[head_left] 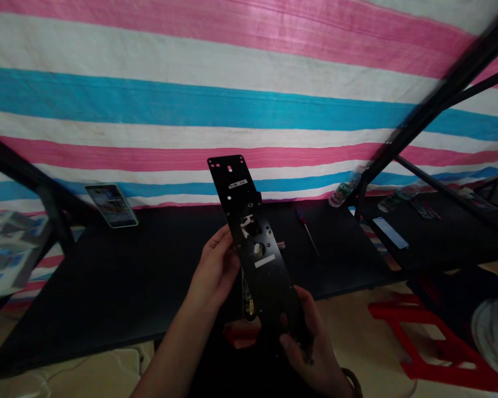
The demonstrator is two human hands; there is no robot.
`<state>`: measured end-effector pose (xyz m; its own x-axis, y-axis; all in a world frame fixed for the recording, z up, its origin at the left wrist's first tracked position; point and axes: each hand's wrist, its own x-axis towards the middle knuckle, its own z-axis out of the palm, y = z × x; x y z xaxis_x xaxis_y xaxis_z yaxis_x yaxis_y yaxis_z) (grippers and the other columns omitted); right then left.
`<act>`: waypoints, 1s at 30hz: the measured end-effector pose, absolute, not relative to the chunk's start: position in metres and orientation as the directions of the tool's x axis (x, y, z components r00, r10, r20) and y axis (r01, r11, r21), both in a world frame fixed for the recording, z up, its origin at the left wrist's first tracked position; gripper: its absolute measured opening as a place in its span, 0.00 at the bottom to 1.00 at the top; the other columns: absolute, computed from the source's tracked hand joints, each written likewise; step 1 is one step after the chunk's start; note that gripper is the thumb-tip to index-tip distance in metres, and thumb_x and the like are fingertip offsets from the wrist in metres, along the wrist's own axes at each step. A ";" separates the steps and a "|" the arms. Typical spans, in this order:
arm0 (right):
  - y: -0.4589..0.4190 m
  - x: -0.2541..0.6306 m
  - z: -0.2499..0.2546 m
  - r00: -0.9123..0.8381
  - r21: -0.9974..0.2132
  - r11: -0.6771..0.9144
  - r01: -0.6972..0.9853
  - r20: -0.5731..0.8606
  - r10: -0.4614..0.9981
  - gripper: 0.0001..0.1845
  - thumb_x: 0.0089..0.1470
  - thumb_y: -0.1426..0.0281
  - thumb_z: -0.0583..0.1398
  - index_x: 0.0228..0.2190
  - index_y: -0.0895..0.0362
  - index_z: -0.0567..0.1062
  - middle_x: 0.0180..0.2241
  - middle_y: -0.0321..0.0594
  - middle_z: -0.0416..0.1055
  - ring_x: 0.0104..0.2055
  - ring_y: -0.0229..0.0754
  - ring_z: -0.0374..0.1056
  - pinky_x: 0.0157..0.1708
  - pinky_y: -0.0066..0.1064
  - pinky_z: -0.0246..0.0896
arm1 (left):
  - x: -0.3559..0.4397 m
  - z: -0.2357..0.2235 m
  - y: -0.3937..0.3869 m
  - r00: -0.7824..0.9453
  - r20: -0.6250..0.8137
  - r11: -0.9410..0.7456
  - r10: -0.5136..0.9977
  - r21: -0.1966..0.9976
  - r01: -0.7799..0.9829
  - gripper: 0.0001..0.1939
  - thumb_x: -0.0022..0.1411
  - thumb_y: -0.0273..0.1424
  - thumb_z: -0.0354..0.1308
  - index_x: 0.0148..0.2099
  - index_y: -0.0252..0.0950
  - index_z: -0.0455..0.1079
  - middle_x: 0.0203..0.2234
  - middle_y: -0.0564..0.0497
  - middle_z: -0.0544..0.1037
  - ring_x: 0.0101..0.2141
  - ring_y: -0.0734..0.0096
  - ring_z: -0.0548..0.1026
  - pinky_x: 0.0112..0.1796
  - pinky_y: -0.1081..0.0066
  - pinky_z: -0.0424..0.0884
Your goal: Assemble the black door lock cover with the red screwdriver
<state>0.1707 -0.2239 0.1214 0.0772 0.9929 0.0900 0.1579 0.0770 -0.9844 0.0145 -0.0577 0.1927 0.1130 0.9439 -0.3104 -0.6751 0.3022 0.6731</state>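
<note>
A long black metal plate [269, 282] with cut-outs, screw holes and small white labels is held up in front of me, tilted with its far end toward the striped sheet. Some parts, one of them brass-coloured, show along its left underside. My left hand [219, 262] grips the plate's left edge near the middle, its fingertips hidden behind it. Around the near right end, my right hand [309, 342] is closed with the thumb on the plate's face. On the table behind the plate lies a screwdriver [307, 231] with a red and dark handle, touched by neither hand.
A tablet [113, 205] leans at the back left of the black table [149, 276]. Plastic bottles [345, 190] stand by the black frame post. Farther right lies a phone [390, 232]. A red stool [440, 342] is on the floor at the right. White packages [12, 249] are at far left.
</note>
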 end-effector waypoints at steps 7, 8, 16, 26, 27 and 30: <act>-0.219 0.169 0.110 0.132 -0.950 0.081 0.303 0.126 0.983 0.33 0.57 0.66 0.61 0.61 0.53 0.58 0.46 0.45 0.74 0.41 0.45 0.75 0.40 0.32 0.74 | 0.005 0.178 -0.069 0.109 -0.262 0.277 0.959 0.787 -0.552 0.21 0.55 0.36 0.69 0.51 0.38 0.76 0.40 0.49 0.82 0.35 0.70 0.79 0.35 0.73 0.74; -0.218 0.168 0.110 0.138 -0.936 0.093 0.340 0.148 0.979 0.33 0.56 0.66 0.61 0.60 0.53 0.58 0.47 0.46 0.74 0.43 0.46 0.75 0.41 0.33 0.74 | 0.000 0.172 -0.068 0.067 -0.227 0.229 0.972 0.825 -0.516 0.22 0.56 0.38 0.68 0.52 0.38 0.75 0.42 0.48 0.81 0.37 0.69 0.78 0.36 0.73 0.74; -0.211 0.157 0.096 0.174 -0.887 0.163 0.431 0.259 0.950 0.31 0.57 0.68 0.59 0.60 0.54 0.58 0.43 0.43 0.76 0.41 0.44 0.76 0.41 0.30 0.74 | -0.024 0.157 -0.082 0.037 0.554 -0.501 0.832 0.722 0.476 0.27 0.62 0.30 0.63 0.62 0.47 0.68 0.63 0.43 0.64 0.58 0.53 0.67 0.50 0.55 0.72; -0.215 0.148 0.055 0.327 -0.892 0.115 0.438 0.277 0.904 0.31 0.57 0.65 0.59 0.60 0.54 0.60 0.50 0.48 0.74 0.49 0.50 0.75 0.47 0.37 0.73 | -0.014 0.162 -0.089 0.113 0.529 -0.520 0.841 0.734 0.436 0.09 0.69 0.30 0.54 0.46 0.41 0.75 0.52 0.45 0.75 0.51 0.59 0.74 0.49 0.57 0.74; -0.214 0.148 0.054 0.336 -0.895 0.108 0.434 0.272 0.902 0.31 0.57 0.65 0.60 0.60 0.54 0.60 0.51 0.49 0.74 0.50 0.51 0.75 0.47 0.37 0.73 | -0.013 0.161 -0.091 0.120 0.478 -0.484 0.870 0.784 0.389 0.10 0.69 0.32 0.54 0.48 0.41 0.75 0.52 0.44 0.75 0.49 0.59 0.75 0.46 0.59 0.75; -0.213 0.148 0.057 0.343 -0.901 0.096 0.424 0.258 0.903 0.31 0.56 0.65 0.61 0.59 0.55 0.61 0.50 0.49 0.74 0.50 0.50 0.75 0.49 0.37 0.73 | -0.009 0.158 -0.101 0.281 0.356 -0.412 0.891 0.895 0.174 0.15 0.71 0.35 0.51 0.54 0.42 0.74 0.57 0.43 0.71 0.41 0.65 0.78 0.39 0.65 0.78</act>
<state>0.1482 -0.2127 0.0569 0.3434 0.9031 0.2577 0.4242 0.0956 -0.9005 -0.0088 -0.1014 0.1577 0.2812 0.8913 0.3556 0.1737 -0.4117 0.8946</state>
